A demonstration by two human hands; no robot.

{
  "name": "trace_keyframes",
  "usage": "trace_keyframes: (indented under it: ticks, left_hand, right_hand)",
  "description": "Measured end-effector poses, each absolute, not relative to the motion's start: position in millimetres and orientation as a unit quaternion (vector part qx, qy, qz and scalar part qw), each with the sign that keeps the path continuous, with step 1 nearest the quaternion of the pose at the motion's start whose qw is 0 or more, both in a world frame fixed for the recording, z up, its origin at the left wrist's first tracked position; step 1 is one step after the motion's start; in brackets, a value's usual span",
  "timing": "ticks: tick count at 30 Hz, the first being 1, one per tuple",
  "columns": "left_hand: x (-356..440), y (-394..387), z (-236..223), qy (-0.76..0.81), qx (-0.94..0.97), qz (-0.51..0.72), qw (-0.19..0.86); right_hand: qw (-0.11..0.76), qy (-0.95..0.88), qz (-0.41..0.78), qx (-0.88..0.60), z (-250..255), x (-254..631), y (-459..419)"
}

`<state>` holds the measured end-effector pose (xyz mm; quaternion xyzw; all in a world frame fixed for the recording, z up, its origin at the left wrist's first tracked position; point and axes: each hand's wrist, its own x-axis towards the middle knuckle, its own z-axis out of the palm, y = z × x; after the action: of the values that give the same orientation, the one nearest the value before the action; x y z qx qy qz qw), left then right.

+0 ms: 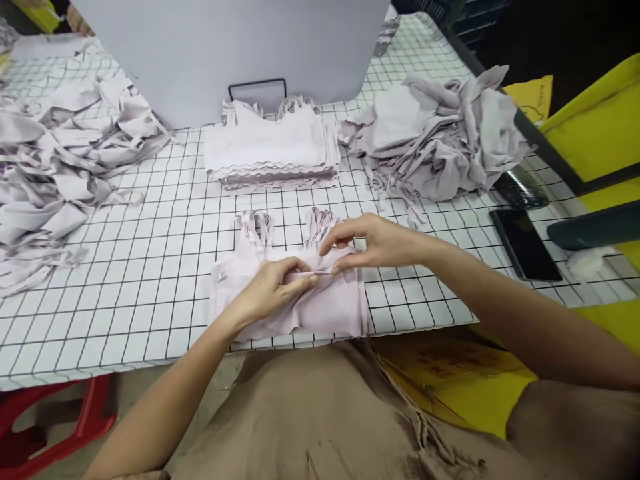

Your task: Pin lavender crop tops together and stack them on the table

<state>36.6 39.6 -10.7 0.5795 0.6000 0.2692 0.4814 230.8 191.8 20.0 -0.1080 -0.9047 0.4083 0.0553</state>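
A small pile of pale pink camisoles [320, 310] with thin straps lies flat at the table's front edge. My left hand [273, 290] pinches a fold of the top camisole between thumb and forefinger. Close beside it, my right hand [375, 243] has its thumb and curled fingers at the same raised fold, near the neckline. The looped straps [257, 230] point away from me. Beyond them sits a neat, thicker stack of similar camisoles [270, 147], its straps also toward the far side.
Loose pale garments [65, 153] are heaped at the left, with another crumpled heap [440, 133] at the right. A grey board [240, 53] stands behind the stack. A black phone [526, 245] lies on the grid-patterned tablecloth [165, 267]. A red stool [85, 420] is below left.
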Motion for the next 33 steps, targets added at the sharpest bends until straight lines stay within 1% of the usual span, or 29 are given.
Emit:
trace_keyframes:
  ticks: [2,3,6,9,14,16,19,20,21,23,25,27,29,31,33]
  left_hand:
    - [36.4,39.8,-11.4,0.617,0.588,0.259,0.455]
    - [36.4,39.7,-11.9,0.626,0.591,0.251,0.442]
    - [37.2,39.0,-13.9,0.639,0.600,0.236,0.419]
    - [39.2,39.1,-18.1,0.641,0.620,0.227,0.391]
    - [43.8,41.1,-25.9,0.668,0.660,0.172,0.297]
    - [42.5,39.6,-25.5,0.673,0.661,0.164,0.288]
    - [33.6,34.7,-25.3,0.647,0.683,0.187,0.284]
    - [29.4,33.4,-26.9,0.634,0.697,0.194,0.271]
    - [25.1,32.4,-29.6,0.624,0.712,0.197,0.255]
    - [17.6,31.6,-37.2,0.611,0.735,0.200,0.216]
    - [13.3,29.5,-44.4,0.614,0.742,0.220,0.158]
    - [13.3,21.5,-47.8,0.632,0.726,0.262,0.061]
    - [16.7,5.6,-47.8,0.633,0.712,0.303,-0.027]
    - [20.0,-15.4,-47.9,0.612,0.731,0.297,-0.045]
    - [18.3,-35.8,-51.2,0.604,0.761,0.235,-0.016]
  right_hand:
    - [-0.001,-0.885,0.450,-0.117,35.2,223.3,214.1]
    - [-0.015,-0.879,0.459,-0.128,40.3,219.1,224.0]
    - [-0.029,-0.866,0.464,-0.183,46.1,205.6,246.0]
    - [-0.039,-0.862,0.442,-0.244,41.7,193.5,258.1]
    - [-0.067,-0.870,0.403,-0.275,29.5,186.2,265.3]
    - [-0.029,-0.891,0.368,-0.265,23.6,193.1,258.1]
    - [0.098,-0.920,0.251,-0.283,10.9,215.2,227.6]
    - [0.121,-0.922,0.213,-0.301,5.5,224.4,213.3]
    - [0.114,-0.922,0.189,-0.318,-0.4,233.5,198.4]
    - [0.067,-0.925,0.148,-0.343,-12.7,249.3,169.8]
    - [0.042,-0.923,0.100,-0.369,-24.0,259.0,145.8]
    - [0.079,-0.907,0.041,-0.412,-31.7,262.0,124.3]
    - [0.150,-0.888,-0.007,-0.435,-36.1,260.0,101.1]
    - [0.188,-0.897,-0.024,-0.399,-39.9,257.6,75.9]
    - [0.161,-0.932,-0.008,-0.325,-46.1,261.1,54.7]
